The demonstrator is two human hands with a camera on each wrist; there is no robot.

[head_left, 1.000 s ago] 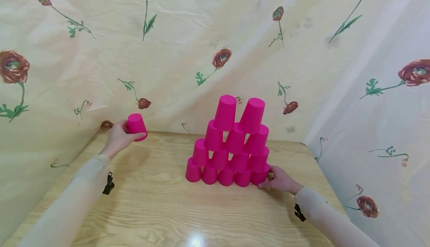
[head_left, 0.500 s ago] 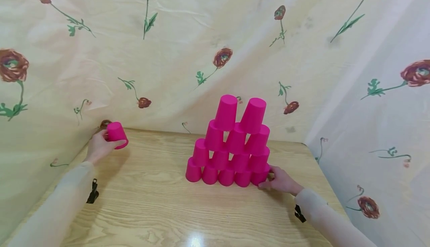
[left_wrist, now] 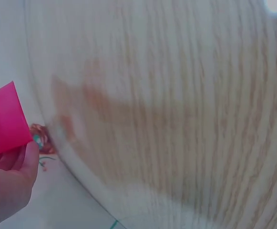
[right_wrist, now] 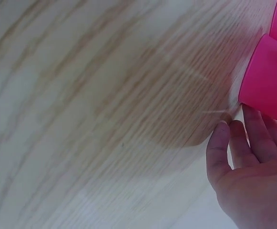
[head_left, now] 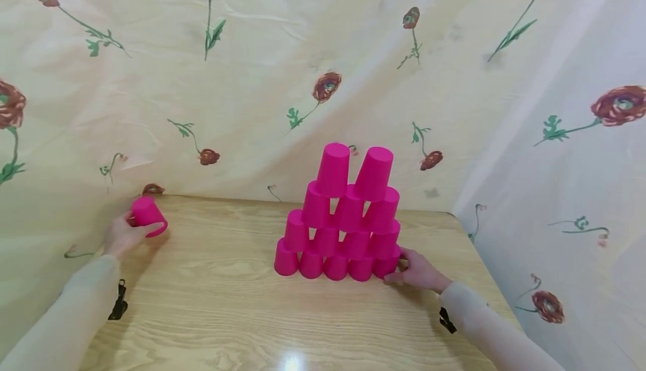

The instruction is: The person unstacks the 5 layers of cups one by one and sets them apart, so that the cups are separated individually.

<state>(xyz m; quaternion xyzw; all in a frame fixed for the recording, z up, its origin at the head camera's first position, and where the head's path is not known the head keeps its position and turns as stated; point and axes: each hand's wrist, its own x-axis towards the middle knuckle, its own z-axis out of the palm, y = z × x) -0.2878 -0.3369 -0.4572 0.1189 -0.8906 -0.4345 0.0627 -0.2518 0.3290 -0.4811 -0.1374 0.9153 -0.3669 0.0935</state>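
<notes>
At the table's left rear, my left hand [head_left: 121, 237] grips a pink cup [head_left: 146, 213], mouth down and slightly tilted. The left wrist view has this cup [left_wrist: 5, 121] at its left edge, fingers beneath it. More pink cups, all upside down, form a stepped stack [head_left: 335, 214] right of centre, with two side by side on top. My right hand [head_left: 421, 270] holds the rightmost cup of the bottom row [head_left: 384, 268], thumb in front and fingers on its far right side. In the right wrist view the fingertips [right_wrist: 250, 112] touch that cup's [right_wrist: 271, 78] lower edge.
The wood-grain table [head_left: 212, 309] ends at the rear against a cream cloth [head_left: 252, 107] printed with red flowers. The cloth also rises along the left and right sides. A black clip [head_left: 119, 302] hangs by the left sleeve, another [head_left: 446, 320] by the right.
My left hand has carried its cup left and downward, away from the stack and toward the table's left rear corner. The right hand stays at the bottom-row cup, and the stack is unchanged.
</notes>
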